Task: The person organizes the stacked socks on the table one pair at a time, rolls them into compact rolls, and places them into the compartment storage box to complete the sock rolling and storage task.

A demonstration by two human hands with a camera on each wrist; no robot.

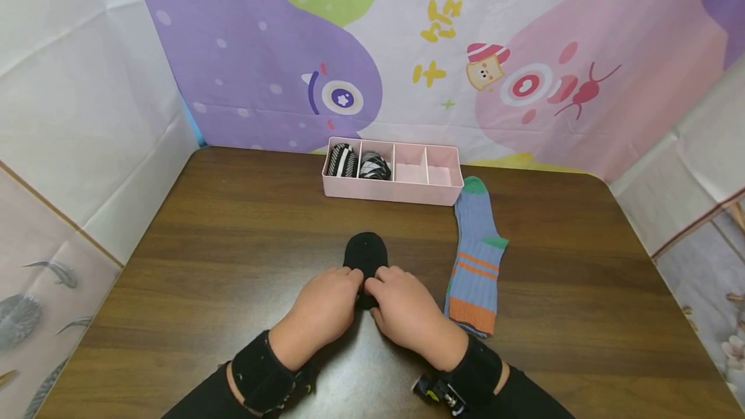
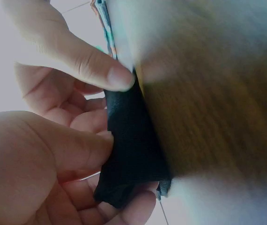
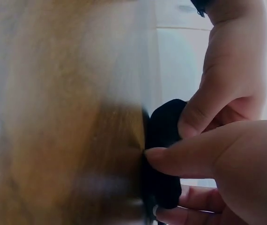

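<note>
A black sock (image 1: 365,252), partly folded, lies on the table in front of me, its rounded end pointing away. My left hand (image 1: 327,306) pinches its near part from the left, thumb on top and fingers beneath in the left wrist view, where the folded black cloth (image 2: 129,140) shows. From the other side my right hand (image 1: 407,308) grips the same sock, its thumb pressing the dark fabric (image 3: 164,126) in the right wrist view. To the right of my hands lies a flat pair of blue socks (image 1: 474,257) with orange cuffs and green heels and toes.
A pink divided box (image 1: 390,190) stands at the table's back edge. Its two left compartments each hold a rolled black-and-white patterned sock bundle, one striped (image 1: 342,160) and one (image 1: 374,167) beside it. Behind the wooden table (image 1: 244,231) hangs a cartoon-printed cloth (image 1: 425,108).
</note>
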